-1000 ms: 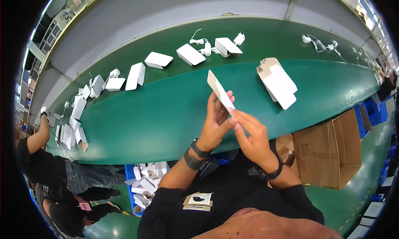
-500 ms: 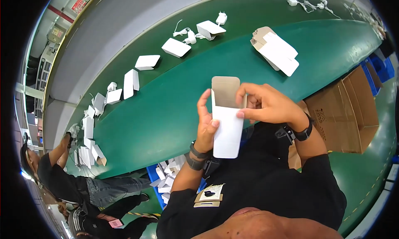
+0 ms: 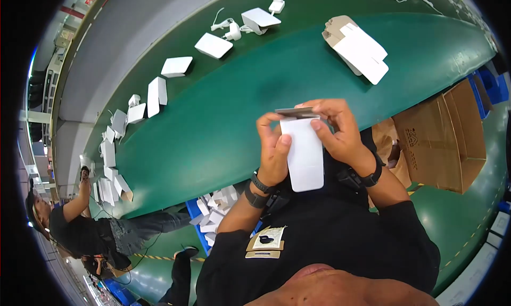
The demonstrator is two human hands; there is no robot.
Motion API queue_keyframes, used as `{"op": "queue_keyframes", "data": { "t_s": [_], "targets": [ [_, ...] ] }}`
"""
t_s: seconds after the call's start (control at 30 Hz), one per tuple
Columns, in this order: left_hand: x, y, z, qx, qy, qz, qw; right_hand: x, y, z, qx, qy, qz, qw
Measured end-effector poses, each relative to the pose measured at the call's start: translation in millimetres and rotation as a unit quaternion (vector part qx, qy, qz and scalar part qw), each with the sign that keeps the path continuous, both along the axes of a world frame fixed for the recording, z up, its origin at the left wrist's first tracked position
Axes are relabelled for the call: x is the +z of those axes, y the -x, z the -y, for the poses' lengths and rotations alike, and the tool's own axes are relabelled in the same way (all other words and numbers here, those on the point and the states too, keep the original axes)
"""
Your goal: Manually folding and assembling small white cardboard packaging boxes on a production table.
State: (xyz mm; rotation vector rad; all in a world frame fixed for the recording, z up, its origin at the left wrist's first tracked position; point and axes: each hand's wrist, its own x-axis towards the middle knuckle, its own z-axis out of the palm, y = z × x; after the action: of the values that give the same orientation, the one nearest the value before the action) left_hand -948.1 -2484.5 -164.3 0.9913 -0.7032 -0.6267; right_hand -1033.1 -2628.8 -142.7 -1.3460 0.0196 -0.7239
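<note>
Where half a second ago its top flap stood open, the white box (image 3: pixel 304 153) is being clamped by both hands' fingers, left hand (image 3: pixel 274 154) and right hand (image 3: pixel 340 133), its flap being pressed shut above the green belt (image 3: pixel 213 120).

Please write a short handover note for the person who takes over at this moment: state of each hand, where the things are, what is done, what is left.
Left hand: holds the white carton by its left edge.
Right hand: fingers at the carton's top end, on the grey flap.
Carton is upright above the green belt, raised into a box shape; whether the top flap is fully shut cannot be told.
Stack of flat cartons lies further up the belt; a brown cardboard box stands at the right.
Left: finish the top end.
</note>
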Motion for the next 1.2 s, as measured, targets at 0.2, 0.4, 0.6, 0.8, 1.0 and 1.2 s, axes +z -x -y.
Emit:
{"op": "queue_keyframes", "data": {
  "t_s": [0.2, 0.4, 0.6, 0.8, 1.0, 1.2],
  "targets": [
    [18, -13, 7, -0.020, -0.002, 0.048, 0.999, 9, 0, 35, 0.000, 0.188, 0.017, 0.982],
    [21, -16, 9, -0.044, -0.014, 0.159, 0.986, 21, 3, 38, 0.050, 0.011, -0.015, 0.999],
    [13, -13, 16, -0.055, -0.015, 0.159, 0.986, 26, 11, 49, 0.061, -0.004, -0.060, 0.996],
    [11, -15, 25, -0.043, -0.018, 0.150, 0.988, 31, 16, 64, 0.082, 0.068, -0.095, 0.990],
    [8, -19, 52, -0.035, -0.009, 0.097, 0.995, 13, 9, 80, 0.018, 0.163, -0.061, 0.985],
    [5, -40, 75, -0.094, -0.056, 0.070, 0.991, 7, 8, 115, 0.075, 0.063, -0.095, 0.991]
  ]
}}
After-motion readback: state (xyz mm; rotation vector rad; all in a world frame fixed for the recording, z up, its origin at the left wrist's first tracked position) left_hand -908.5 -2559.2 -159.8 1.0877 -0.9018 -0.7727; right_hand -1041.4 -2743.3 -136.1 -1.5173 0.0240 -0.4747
